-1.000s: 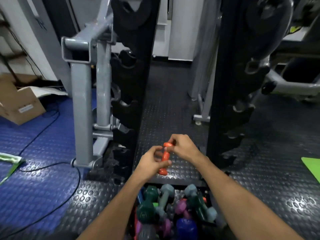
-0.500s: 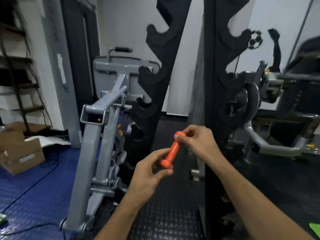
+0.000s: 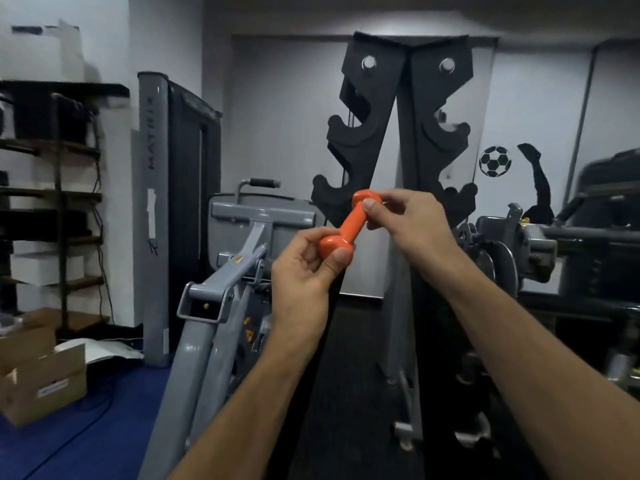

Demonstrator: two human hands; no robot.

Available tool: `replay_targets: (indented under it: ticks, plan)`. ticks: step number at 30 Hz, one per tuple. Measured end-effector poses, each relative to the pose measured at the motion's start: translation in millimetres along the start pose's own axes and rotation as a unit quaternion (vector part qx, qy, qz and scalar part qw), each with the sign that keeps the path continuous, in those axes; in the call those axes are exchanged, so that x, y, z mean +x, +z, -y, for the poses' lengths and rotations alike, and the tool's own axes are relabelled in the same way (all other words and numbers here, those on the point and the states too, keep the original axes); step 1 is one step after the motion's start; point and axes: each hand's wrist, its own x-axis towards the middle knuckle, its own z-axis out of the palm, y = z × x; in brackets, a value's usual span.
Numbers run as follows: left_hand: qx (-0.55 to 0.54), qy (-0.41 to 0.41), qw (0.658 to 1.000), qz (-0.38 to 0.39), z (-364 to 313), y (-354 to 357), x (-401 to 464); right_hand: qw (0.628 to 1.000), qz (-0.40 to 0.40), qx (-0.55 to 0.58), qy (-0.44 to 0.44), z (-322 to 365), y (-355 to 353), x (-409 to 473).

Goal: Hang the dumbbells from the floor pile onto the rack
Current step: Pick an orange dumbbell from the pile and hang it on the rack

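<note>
One dumbbell (image 3: 349, 226) is on its way — the left hand (image 3: 304, 271) pinches its lower head, the right hand (image 3: 408, 220) its upper head, before the rack (image 3: 408, 140), whose visible hooks hold nothing yet.

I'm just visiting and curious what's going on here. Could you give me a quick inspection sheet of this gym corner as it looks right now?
Surface: blue floor mat at left, dark floor under the rack.
Job's things: orange dumbbell held tilted in front of the black rack; the rack hooks in view are empty; floor pile not in view.
Clutter: cardboard boxes at lower left.
Hands: left hand grips the lower head, right hand pinches the upper head.
Cables: wires hang beside the shelves.
Surroundings: grey gym machine, football wall sticker.
</note>
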Motion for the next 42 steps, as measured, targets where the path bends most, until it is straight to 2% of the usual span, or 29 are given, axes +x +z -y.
replay_targets:
  ticks: [7,11,15,19,24,33,39,42]
  plan:
    - [-0.035,0.031,0.999,-0.021,-53.5,30.0,44.6,0.998,-0.066,-0.014,-0.015,34.1,-16.7,48.1]
    - [-0.003,0.047,0.997,-0.055,-77.6,41.9,70.8,0.993,-0.114,-0.032,0.003,36.2,-15.8,57.9]
    - [0.033,0.066,0.992,-0.107,-91.5,46.0,105.1,0.995,-0.064,-0.043,0.062,27.2,-5.9,60.8]
    - [0.086,0.068,0.983,-0.148,-94.1,43.9,145.8,0.994,-0.019,0.028,0.106,21.6,6.5,64.5]
    - [0.146,0.018,0.972,-0.183,-85.7,40.6,186.0,0.994,-0.003,0.050,0.097,13.0,17.6,69.7]
    - [0.220,0.007,0.962,-0.163,-81.2,64.6,211.2,0.996,0.000,0.052,0.074,6.2,22.6,68.0]
    - [0.326,0.017,0.936,-0.131,-83.2,84.9,207.7,0.996,-0.001,0.057,0.071,2.9,23.2,68.2]
    - [0.367,0.028,0.925,-0.091,-83.3,85.1,207.3,0.996,-0.002,0.052,0.070,1.4,23.9,68.2]
